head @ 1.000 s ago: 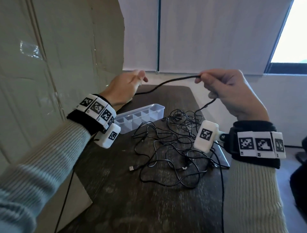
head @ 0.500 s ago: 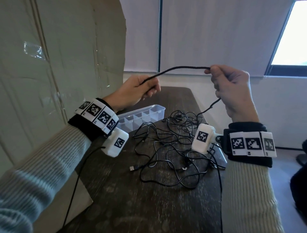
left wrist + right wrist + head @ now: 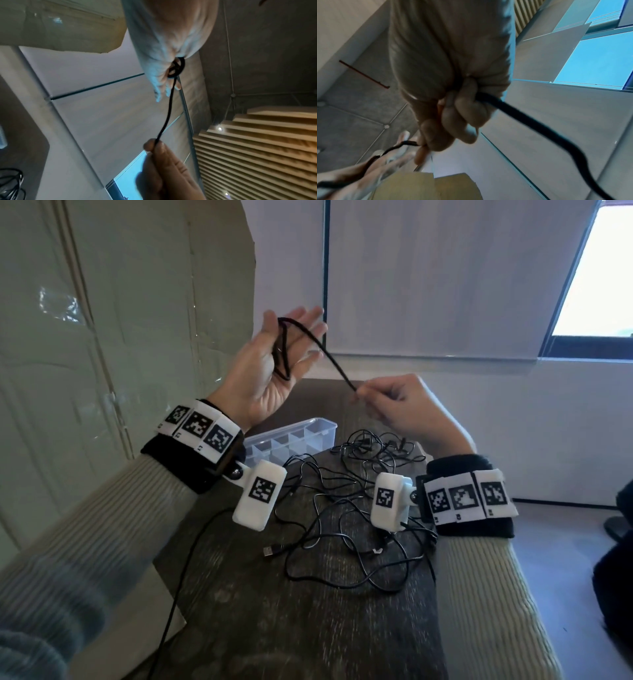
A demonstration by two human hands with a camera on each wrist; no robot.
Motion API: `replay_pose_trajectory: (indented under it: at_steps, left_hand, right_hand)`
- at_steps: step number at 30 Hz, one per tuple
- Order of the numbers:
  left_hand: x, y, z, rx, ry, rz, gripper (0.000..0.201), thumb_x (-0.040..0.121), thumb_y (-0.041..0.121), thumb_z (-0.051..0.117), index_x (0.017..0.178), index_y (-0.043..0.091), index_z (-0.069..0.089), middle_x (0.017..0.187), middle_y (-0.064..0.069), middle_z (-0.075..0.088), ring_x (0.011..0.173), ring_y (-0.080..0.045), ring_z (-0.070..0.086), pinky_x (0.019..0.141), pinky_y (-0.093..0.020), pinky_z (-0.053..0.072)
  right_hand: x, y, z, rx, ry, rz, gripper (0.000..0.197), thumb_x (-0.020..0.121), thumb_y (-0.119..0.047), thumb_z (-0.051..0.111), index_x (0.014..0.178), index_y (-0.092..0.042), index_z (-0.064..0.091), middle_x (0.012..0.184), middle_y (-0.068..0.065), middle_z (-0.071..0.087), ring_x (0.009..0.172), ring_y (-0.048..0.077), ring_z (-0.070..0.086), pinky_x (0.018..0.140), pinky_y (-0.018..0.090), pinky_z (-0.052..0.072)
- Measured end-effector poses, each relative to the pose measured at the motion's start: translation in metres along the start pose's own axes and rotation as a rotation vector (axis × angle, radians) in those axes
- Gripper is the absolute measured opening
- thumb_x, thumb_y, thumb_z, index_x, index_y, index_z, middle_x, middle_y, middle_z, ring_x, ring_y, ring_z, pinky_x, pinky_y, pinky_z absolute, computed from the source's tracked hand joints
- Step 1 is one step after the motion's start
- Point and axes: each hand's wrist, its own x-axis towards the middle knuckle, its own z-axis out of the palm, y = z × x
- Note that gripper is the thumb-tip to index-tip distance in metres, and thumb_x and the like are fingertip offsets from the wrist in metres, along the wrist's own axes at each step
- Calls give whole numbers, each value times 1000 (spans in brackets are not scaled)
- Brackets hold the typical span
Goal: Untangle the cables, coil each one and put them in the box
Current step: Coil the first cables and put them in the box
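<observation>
While right hand (image 3: 404, 405) pinches cable (image 3: 329, 354), head view shows left hand (image 3: 270, 371) splayed.

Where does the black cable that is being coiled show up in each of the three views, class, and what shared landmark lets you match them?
Head: black cable upper centre, looped over the open left hand, running down to the right hand.
Left wrist: centre, from palm down to the right hand's pinch.
Right wrist: trailing to the lower right.
Shared landmark: the right hand's pinch.

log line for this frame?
left hand: open, cable looped over palm | right hand: pinching cable | box: empty
</observation>
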Motion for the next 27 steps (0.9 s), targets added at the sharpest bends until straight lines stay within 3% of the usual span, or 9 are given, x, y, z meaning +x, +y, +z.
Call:
replay_pose_trajectory:
  at_steps: [3, 5, 8, 12, 15, 18, 21, 24, 27]
  left_hand:
    - [6, 1, -2, -60, 95, 14, 37, 104, 36, 24, 96, 18, 55, 73, 8, 64, 80, -10, 69, 81, -45, 55]
    - [10, -2, -4, -85, 208, 4, 31, 104, 35, 30, 85, 21, 52, 58, 9, 49, 52, -3, 55, 59, -28, 56]
    - [13, -11, -10, 205, 331, 83, 30, 104, 32, 32, 80, 22, 47, 58, 10, 40, 40, -1, 30, 34, -14, 23]
    - [12, -21, -32, 1127, 153, 338, 30, 101, 29, 35, 79, 23, 54, 65, 9, 51, 50, -4, 41, 49, -23, 35]
    - [4, -22, -32, 1639, -53, 226, 39, 100, 42, 34, 82, 24, 64, 67, 10, 61, 65, -9, 56, 67, -31, 42]
    - [-1, -27, -22, 1577, -128, 96, 67, 101, 50, 21, 69, 17, 69, 52, 10, 58, 52, 0, 52, 61, -29, 38]
    - [-3, -33, -14, 1339, -218, -1, 80, 95, 64, 17, 63, 15, 71, 49, 2, 58, 49, -8, 54, 62, -32, 48]
    - [-6, -38, -7, 1111, -258, -75, 59, 91, 54, 47, 65, 5, 66, 45, 8, 45, 43, -3, 39, 54, -15, 37]
    - [-3, -48, -11, 923, -202, -27, 32, 91, 35, 59, 66, 14, 59, 53, 10, 46, 47, -2, 37, 52, -12, 32]
  right_hand:
    - [-1, -7, 12, -69, -187, 15, 21, 98, -20, 55, 99, -11, 74, 46, -15, 51, 41, -3, 42, 47, 8, 33]
    - [-3, -16, 23, -115, -348, 10, 21, 97, -23, 57, 101, -12, 74, 49, -12, 50, 41, 0, 38, 46, 8, 33]
    - [-4, -28, 38, -241, -487, 0, 19, 97, -22, 57, 102, -17, 74, 51, -10, 51, 41, 1, 37, 47, 10, 32]
    - [-2, -34, 40, -344, -401, -64, 19, 96, -19, 55, 92, -18, 74, 55, -12, 54, 43, -2, 44, 52, 13, 35]
    - [-1, -32, 32, -319, -264, -109, 18, 95, -19, 58, 87, -17, 74, 53, -13, 53, 42, -4, 45, 48, 8, 34]
    - [2, -25, 24, -280, -144, -132, 15, 91, -22, 65, 81, -18, 76, 57, -10, 64, 50, -2, 54, 56, 14, 43]
    - [5, -16, 13, -185, 19, -136, 9, 81, -23, 74, 72, -22, 75, 65, -7, 71, 62, 2, 67, 68, 26, 54]
    - [5, -11, 1, -34, 201, -146, 8, 74, -20, 81, 72, -22, 74, 70, -3, 73, 64, 8, 69, 72, 30, 57]
    - [6, -4, -7, 80, 344, -158, 8, 77, -17, 80, 75, -20, 74, 65, -7, 71, 58, 6, 63, 64, 25, 54]
